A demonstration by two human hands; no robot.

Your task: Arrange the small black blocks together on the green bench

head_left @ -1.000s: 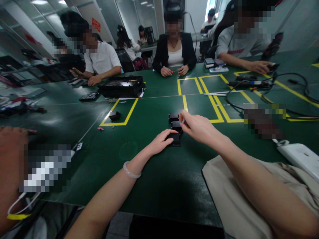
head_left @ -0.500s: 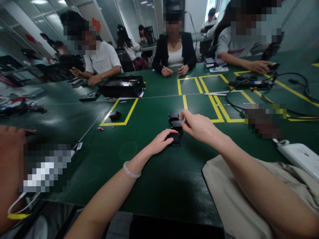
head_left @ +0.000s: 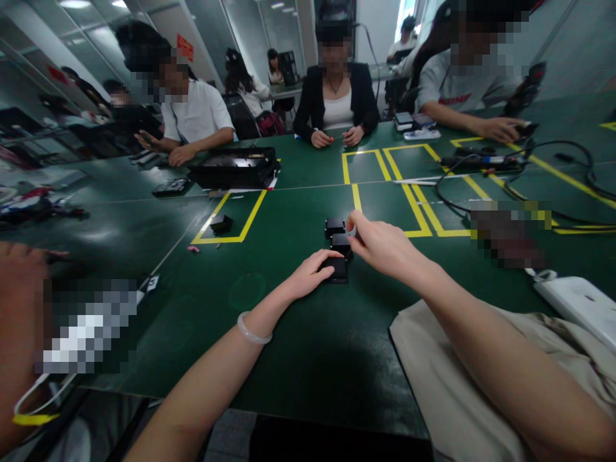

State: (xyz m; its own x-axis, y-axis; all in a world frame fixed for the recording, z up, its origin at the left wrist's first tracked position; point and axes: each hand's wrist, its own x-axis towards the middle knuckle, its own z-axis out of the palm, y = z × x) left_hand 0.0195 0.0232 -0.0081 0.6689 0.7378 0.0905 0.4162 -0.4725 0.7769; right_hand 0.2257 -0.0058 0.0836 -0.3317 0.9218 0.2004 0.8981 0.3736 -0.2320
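Observation:
Three small black blocks lie in a row on the green table (head_left: 298, 359): a far block (head_left: 335, 226), a middle block (head_left: 341, 243) and a near block (head_left: 338, 270). My left hand (head_left: 310, 274), a pale bangle on its wrist, rests with its fingers curled against the near block's left side. My right hand (head_left: 380, 247) reaches over from the right, thumb and forefinger pinched at the right edge of the middle block. What the pinch holds is too small to make out.
A beige cloth (head_left: 447, 378) lies under my right forearm, a white device (head_left: 577, 305) at the right. Yellow tape outlines (head_left: 250, 221) mark the table; a black tray (head_left: 235, 167), a small black part (head_left: 221, 223) and cables (head_left: 481, 173) lie farther off. Several people sit around.
Almost nothing: my right hand's pinch has shifted very slightly at the middle block. My left hand has stayed on the near block.

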